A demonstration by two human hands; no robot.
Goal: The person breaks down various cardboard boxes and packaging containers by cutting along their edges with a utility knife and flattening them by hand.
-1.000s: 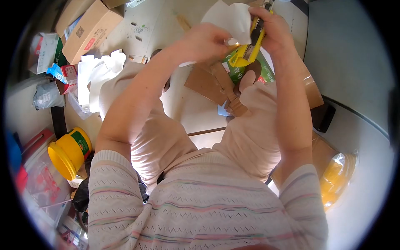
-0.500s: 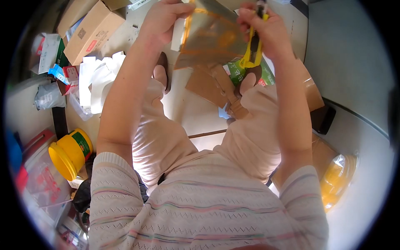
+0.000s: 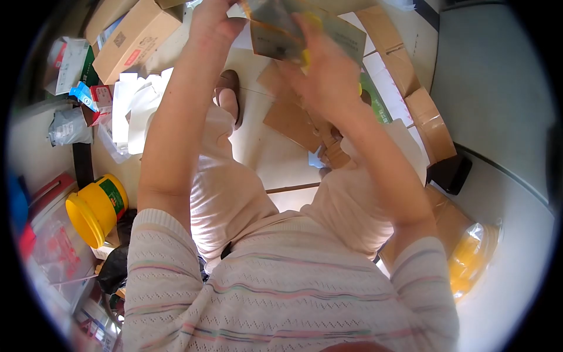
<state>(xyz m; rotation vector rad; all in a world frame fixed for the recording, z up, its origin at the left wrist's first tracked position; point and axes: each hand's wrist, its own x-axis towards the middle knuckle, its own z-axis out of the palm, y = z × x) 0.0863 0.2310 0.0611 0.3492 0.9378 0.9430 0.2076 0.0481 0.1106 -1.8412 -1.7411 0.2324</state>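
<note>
At the top edge of the view, my left hand (image 3: 218, 16) is closed on the left side of a dark grey box (image 3: 271, 40) with orange edges. My right hand (image 3: 325, 76) is smeared by motion and lies across the front of that box. Yellow parts of a utility knife (image 3: 306, 57) show around its fingers; the blade cannot be made out. Part of the box is hidden behind the right hand, and its upper end runs out of view. Below the hands, flattened brown cardboard (image 3: 293, 126) lies on the floor between my feet.
Left are a brown carton (image 3: 138, 44), white sheets (image 3: 138, 111), a grey plastic bag (image 3: 70, 126) and a yellow bucket (image 3: 94, 211). To the right lie an opened carton (image 3: 431, 126), a black object (image 3: 451, 174) and a wrapped yellow bundle (image 3: 469, 261), beside a grey panel (image 3: 498, 88).
My right hand has swung left and down across the box with the utility knife. The box has tilted and moved up slightly with my left hand, uncovering the carton at the right.
</note>
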